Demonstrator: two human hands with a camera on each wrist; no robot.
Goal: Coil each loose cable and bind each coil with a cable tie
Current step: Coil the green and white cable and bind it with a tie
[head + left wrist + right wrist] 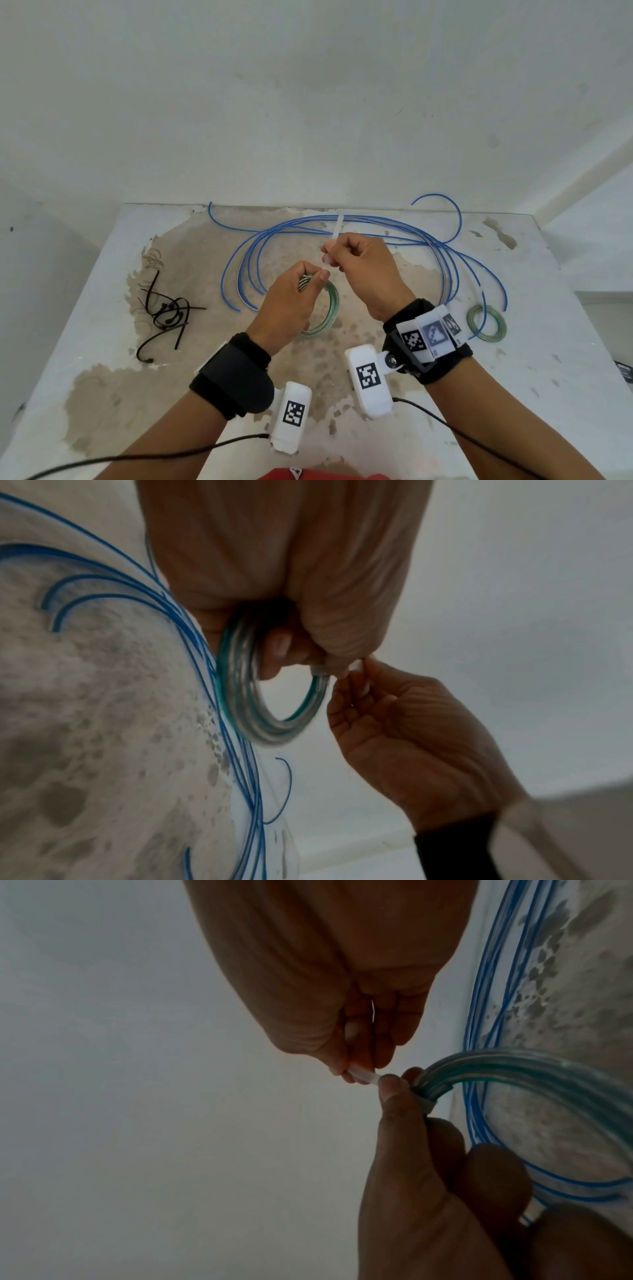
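Observation:
My left hand [310,281] holds a small coil of clear green cable [331,303] above the table, gripping it at the top. A white cable tie [337,226] is looped round the coil. In the right wrist view its band [426,1106] wraps the coil [514,1066] beside my left thumb. My right hand [334,253] pinches the tie's free tail, which sticks up and away from me. The left wrist view shows the coil [246,696] hanging from my left fingers. A long blue cable [342,226] lies in loose loops on the table behind my hands.
A second green coil [486,323] lies at the right of the table [102,342], partly under the blue cable. Several black cable ties [168,311] lie in a heap at the left. A white wall stands right behind the table's far edge.

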